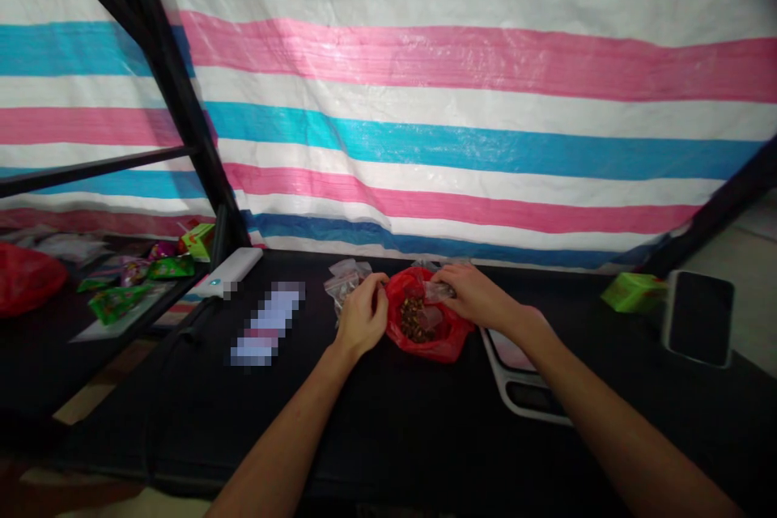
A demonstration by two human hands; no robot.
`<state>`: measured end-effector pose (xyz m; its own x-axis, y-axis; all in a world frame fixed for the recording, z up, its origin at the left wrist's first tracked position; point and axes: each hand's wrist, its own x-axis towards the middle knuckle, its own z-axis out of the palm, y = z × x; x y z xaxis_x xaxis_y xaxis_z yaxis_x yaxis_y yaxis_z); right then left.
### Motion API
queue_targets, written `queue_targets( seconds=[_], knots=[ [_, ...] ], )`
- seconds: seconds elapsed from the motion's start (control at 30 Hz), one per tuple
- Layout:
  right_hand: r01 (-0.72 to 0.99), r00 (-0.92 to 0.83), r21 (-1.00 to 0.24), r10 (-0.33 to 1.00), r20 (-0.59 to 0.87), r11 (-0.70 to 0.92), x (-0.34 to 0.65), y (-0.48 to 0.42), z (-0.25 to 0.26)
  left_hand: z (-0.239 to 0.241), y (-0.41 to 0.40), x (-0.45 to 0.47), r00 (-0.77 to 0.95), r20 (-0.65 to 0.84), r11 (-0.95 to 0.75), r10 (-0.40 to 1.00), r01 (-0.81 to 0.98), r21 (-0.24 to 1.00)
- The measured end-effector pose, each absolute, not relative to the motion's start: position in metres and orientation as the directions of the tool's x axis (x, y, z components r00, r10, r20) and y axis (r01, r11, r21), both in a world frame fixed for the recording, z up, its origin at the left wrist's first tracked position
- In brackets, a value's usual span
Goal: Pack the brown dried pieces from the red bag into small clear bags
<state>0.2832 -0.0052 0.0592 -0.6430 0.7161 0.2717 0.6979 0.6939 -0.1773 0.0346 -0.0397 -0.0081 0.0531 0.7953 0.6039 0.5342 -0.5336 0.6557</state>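
Note:
A red plastic bag (438, 341) with small brown pieces inside lies open on the black table (394, 421). My left hand (363, 314) is curled and grips the bag's left rim. My right hand (472, 295) is closed at the bag's upper right edge, pinching a small clear plastic bag (438, 290) over the opening. A few small clear bags (345, 278) lie just behind my left hand.
A white digital scale (522, 376) sits under my right forearm. A phone (698, 317) and a green box (632, 291) lie at the right. A white power bank (231, 271) and green packets (130, 291) lie at the left, by a black frame (176, 89). A striped tarp hangs behind.

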Motion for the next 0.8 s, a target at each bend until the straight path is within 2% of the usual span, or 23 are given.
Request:
queue_targets(
  seconds=[0.07,0.13,0.27,0.37,0.53,0.6,0.7,0.8],
  knots=[
    [0.711,-0.662,-0.072,0.7,0.268,0.7,0.277,-0.001,0.058,-0.007,-0.041,0.035,0.059,0.609,-0.544,0.791,0.523,0.656],
    [0.706,-0.681,-0.019,0.687,0.255,0.708,0.272,0.001,0.058,-0.007,-0.041,0.035,0.062,0.609,-0.549,0.791,0.511,0.661],
    [0.705,-0.689,-0.007,0.688,0.229,0.709,0.266,0.001,0.059,-0.006,-0.041,0.034,0.058,0.603,-0.546,0.796,0.498,0.674],
    [0.698,-0.666,-0.11,0.698,0.262,0.707,0.264,0.0,0.06,-0.005,-0.042,0.034,0.058,0.601,-0.545,0.798,0.494,0.677],
    [0.616,-0.556,-0.503,0.786,0.268,0.607,0.281,-0.012,0.064,-0.006,-0.043,0.034,0.071,0.586,-0.542,0.807,0.482,0.688],
    [0.598,-0.481,-0.605,0.84,0.253,0.525,0.298,-0.022,0.066,-0.007,-0.042,0.035,0.077,0.581,-0.544,0.81,0.468,0.697],
    [0.654,-0.351,-0.648,0.915,0.198,0.391,0.332,-0.041,0.066,-0.007,-0.043,0.036,0.091,0.587,-0.56,0.804,0.449,0.697],
    [0.746,-0.288,-0.595,0.951,0.116,0.299,0.364,-0.056,0.061,-0.007,-0.045,0.039,0.11,0.605,-0.585,0.788,0.436,0.683]
  ],
)
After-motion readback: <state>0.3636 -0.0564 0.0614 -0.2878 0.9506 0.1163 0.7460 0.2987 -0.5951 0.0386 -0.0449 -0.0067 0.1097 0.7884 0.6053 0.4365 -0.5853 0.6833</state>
